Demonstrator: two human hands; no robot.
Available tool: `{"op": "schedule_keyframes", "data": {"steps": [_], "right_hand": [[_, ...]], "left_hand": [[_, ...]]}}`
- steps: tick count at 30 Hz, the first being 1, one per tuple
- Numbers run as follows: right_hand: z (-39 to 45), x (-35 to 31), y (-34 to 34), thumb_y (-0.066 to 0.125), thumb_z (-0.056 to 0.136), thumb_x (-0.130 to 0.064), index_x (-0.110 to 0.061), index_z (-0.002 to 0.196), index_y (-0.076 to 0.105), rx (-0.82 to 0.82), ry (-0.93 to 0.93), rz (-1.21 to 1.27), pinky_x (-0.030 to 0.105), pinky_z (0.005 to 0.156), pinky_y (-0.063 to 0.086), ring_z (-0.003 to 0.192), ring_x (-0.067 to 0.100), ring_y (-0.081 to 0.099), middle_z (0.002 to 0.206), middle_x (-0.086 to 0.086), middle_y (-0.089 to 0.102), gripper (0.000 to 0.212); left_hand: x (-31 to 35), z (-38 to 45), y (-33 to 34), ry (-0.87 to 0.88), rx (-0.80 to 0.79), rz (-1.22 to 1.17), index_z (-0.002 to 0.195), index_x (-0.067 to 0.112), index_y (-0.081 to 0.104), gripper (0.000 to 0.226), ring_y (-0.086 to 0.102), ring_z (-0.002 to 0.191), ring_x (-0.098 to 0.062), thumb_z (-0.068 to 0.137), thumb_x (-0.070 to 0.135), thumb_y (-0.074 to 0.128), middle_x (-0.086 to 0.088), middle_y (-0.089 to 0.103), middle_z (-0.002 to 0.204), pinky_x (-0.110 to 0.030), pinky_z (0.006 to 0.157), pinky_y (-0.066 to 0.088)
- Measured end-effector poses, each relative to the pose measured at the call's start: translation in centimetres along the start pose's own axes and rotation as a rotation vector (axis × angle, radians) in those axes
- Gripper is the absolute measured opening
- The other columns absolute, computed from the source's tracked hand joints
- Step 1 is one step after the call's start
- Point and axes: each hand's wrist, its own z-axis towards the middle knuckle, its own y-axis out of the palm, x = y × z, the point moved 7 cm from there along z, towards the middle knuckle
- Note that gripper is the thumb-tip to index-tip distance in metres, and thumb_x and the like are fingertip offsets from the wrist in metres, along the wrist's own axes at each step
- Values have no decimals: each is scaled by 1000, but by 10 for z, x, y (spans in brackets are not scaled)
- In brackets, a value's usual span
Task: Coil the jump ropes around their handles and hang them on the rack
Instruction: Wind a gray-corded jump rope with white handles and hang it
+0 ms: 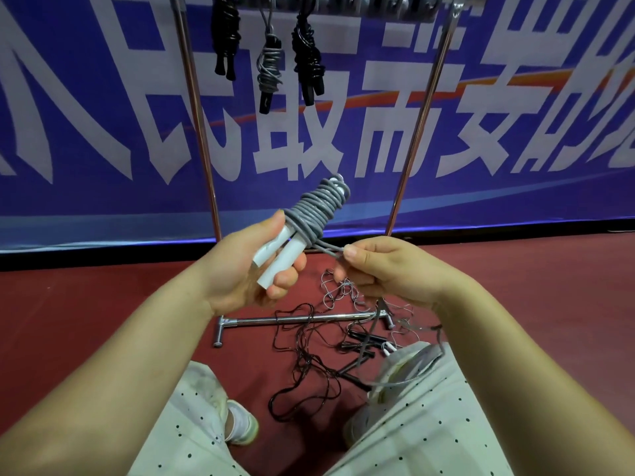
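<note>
Mid-coil: my left hand [247, 266] grips white handles [278, 259], right hand [385, 269] pinches grey rope [316, 207] tail; next, I tuck it and hang on rack [422, 108].

At the top of the frame we lose the chrome rack's top bar [330, 8] to the edge, so the hooks holding the three coiled ropes stay unclear.

bright, even indoor light, glints on the chrome rack [302, 319], soft shadows, wide-angle bending at the edges.
</note>
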Motion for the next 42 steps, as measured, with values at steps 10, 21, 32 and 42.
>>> {"op": "schedule_keyframes", "data": {"steps": [10, 21, 32, 42], "right_hand": [[4, 23, 14, 39, 92, -62, -21, 64, 43, 229, 224, 235, 20, 39, 15, 44, 8, 16, 54, -7, 24, 49], [7, 16, 9, 39, 76, -59, -21, 59, 39, 314, 126, 17, 29, 50, 18, 46, 11, 19, 51, -9, 26, 42], [4, 9, 24, 46, 67, -56, -29, 57, 46, -6, 3, -19, 24, 50, 16, 47, 6, 23, 55, -11, 33, 29], [-1, 27, 14, 34, 91, -63, -21, 81, 51, 46, 160, -223, 23, 49, 29, 50, 10, 31, 65, -3, 40, 46]], "left_hand": [[17, 10, 14, 90, 335, 1086, 87, 18, 52, 40, 50, 74, -19, 99, 50, 30, -5, 57, 85, -39, 73, 43], [13, 6, 6, 113, 254, 881, 95, 28, 61, 61, 64, 94, -23, 80, 79, 31, -2, 69, 97, -40, 84, 50], [-38, 7, 39, -200, -364, -250, 80, 5, 62, 72, 53, 42, -18, 76, 72, 37, -7, 57, 58, -24, 43, 45], [-25, 10, 14, 14, -19, 277, 78, 6, 61, 67, 51, 47, -20, 75, 68, 35, -7, 56, 55, -22, 43, 38]]}}
